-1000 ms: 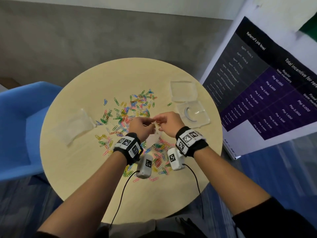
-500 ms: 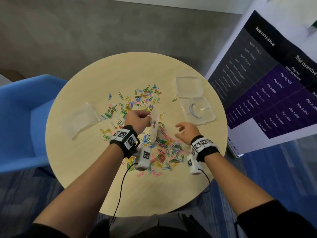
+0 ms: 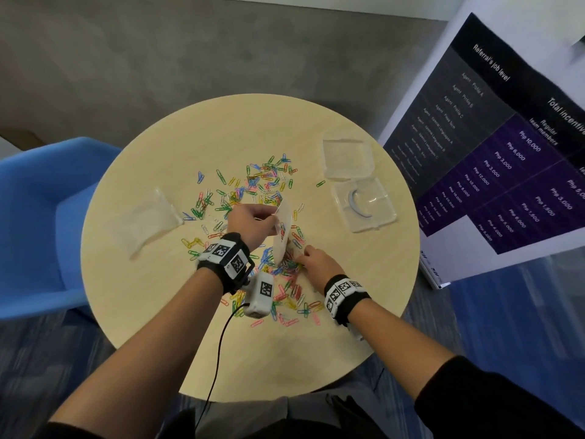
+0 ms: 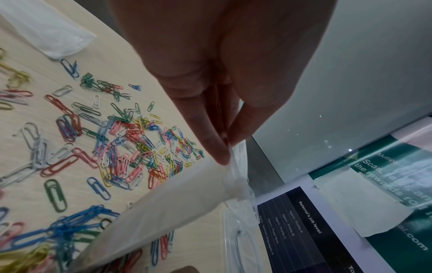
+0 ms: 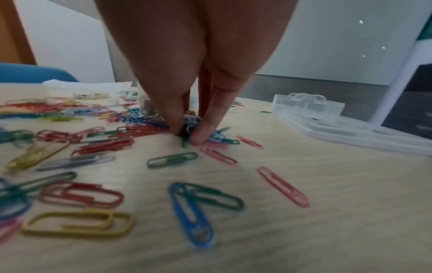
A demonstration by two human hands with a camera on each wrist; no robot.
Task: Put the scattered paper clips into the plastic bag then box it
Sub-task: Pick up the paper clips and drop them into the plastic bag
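Coloured paper clips (image 3: 256,188) lie scattered over the middle of a round wooden table (image 3: 158,312). My left hand (image 3: 253,223) pinches the top edge of a small clear plastic bag (image 3: 283,232) and holds it upright above the clips; the pinch shows in the left wrist view (image 4: 224,147), with the bag (image 4: 175,203) hanging below. My right hand (image 3: 311,258) is down on the table at the bag's lower end, fingertips (image 5: 198,136) pinching a small bunch of paper clips (image 5: 190,125). An open clear plastic box (image 3: 364,202) sits at the right.
A second clear plastic bag (image 3: 145,220) lies flat at the table's left. A blue chair (image 3: 34,223) stands to the left and a dark printed banner (image 3: 506,147) leans close at the right. Loose clips (image 5: 191,208) lie between my right wrist and the near edge.
My right hand let go of the bag, swung down to the right and came back to the clips by the bag's lower end. My left hand kept the bag upright.
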